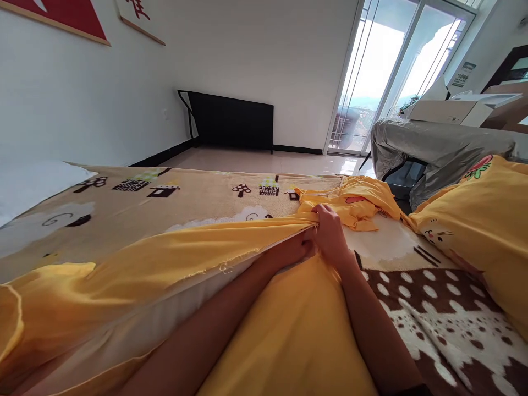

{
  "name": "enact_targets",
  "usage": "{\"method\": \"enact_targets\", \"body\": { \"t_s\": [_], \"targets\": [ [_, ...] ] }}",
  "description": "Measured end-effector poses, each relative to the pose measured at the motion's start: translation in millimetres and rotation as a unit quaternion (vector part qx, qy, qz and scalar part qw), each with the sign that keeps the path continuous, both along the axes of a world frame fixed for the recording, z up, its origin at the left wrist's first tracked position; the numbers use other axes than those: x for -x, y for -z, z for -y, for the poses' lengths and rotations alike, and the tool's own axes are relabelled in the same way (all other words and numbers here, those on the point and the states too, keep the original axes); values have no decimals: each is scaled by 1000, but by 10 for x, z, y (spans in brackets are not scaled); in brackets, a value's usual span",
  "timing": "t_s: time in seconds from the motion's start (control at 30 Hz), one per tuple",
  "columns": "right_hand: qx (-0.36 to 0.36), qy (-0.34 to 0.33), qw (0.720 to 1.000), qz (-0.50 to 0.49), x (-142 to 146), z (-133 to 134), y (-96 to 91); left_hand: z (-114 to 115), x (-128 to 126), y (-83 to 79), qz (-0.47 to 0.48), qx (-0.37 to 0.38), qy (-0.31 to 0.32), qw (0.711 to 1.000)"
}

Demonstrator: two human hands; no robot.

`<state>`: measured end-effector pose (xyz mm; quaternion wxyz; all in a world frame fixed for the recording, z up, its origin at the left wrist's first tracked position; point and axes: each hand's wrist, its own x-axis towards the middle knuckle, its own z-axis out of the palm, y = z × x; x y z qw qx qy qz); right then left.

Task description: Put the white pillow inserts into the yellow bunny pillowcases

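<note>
A yellow pillowcase [173,247] lies stretched across the bed, with a white pillow [185,308] showing inside its open edge. My left hand [295,250] reaches into the opening, its fingers pinched at the fabric's edge beside the pillow. My right hand [330,231] is closed on the yellow cloth at the far end of the opening, where the fabric bunches up. Both forearms run over the yellow cloth toward me.
A patterned beige and brown blanket [433,308] covers the bed. Another yellow pillow [482,231] lies at the right, a white pillow [28,184] at the left. A grey covered seat [437,148] with cardboard boxes [457,110], a black panel [231,121] and glass doors [391,71] stand beyond.
</note>
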<state>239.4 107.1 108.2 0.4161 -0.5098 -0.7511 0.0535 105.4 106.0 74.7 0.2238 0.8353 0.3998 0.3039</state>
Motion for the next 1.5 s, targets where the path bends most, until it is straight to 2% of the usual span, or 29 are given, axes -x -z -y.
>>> {"method": "enact_targets", "body": {
  "t_s": [0.17, 0.33, 0.63, 0.87, 0.97, 1.03, 1.17, 1.33, 1.5],
  "targets": [
    [-21, -36, 998, -42, 46, -33, 53, 22, 9, -30, -3, -1, 3, 1000],
    [-4, -25, 994, -102, 60, -102, 133, 62, 22, -50, 13, 3, -15, 1000],
    [46, 76, 996, 14, 29, -76, 153, 86, 49, 6, 28, 4, 3, 1000],
    [51, -45, 996, -54, -68, -150, 99, 127, 39, -16, 12, -15, -15, 1000],
    [52, -73, 994, -63, -96, -152, 69, 171, 52, -37, 24, -24, -4, 999],
    [45, -81, 994, -62, -102, -149, 58, 207, 64, -45, 45, -15, 5, 999],
    [30, -79, 995, -61, -99, -145, 56, 241, 68, -39, 77, -11, -28, 997],
    [27, -76, 995, -51, -102, -137, 50, 186, 67, -23, 45, 6, -29, 999],
    [15, -64, 997, -33, -107, -119, 48, 165, 84, 7, 41, -25, -23, 999]
  ]
}}
